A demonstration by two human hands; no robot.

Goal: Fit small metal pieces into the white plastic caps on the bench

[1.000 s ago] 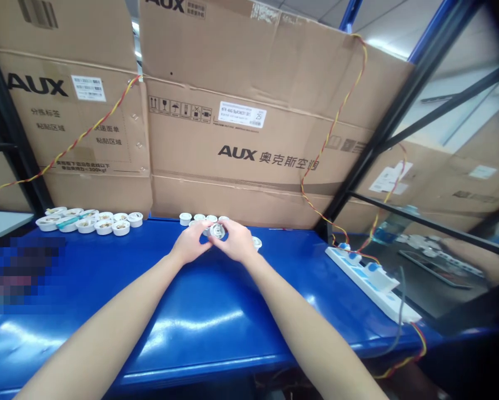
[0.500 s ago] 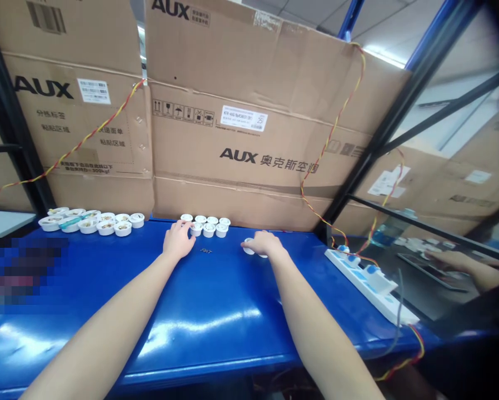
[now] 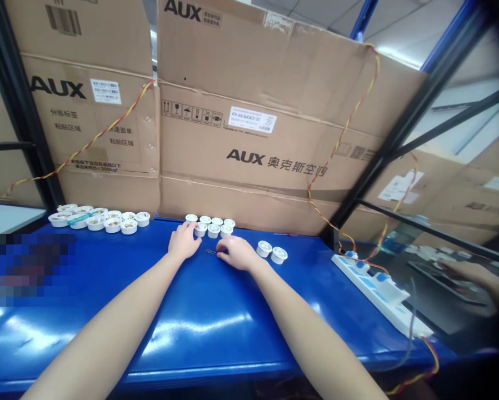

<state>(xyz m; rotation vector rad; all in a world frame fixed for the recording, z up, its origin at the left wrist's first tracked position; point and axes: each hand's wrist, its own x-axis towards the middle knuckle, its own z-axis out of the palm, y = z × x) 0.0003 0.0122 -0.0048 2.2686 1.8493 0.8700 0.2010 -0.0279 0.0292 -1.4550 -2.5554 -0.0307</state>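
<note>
On blue tabletop (image 3: 199,303), left hand (image 3: 183,242) beside white cups (image 3: 213,231), right hand (image 3: 238,253) near small pieces (image 3: 210,252), each grip unclear

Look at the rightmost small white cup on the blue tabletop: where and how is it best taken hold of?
Probably pinch the round wall of the rightmost small white cup just beneath its rim, coming from the near right: it stands upright, and the neighbouring cup crowds its far left.

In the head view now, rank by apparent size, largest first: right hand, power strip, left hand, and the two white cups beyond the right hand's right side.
1. Power strip, largest; nearness may help.
2. Right hand and left hand: too alike to rank.
3. Two white cups: smallest, looking alike.
</note>
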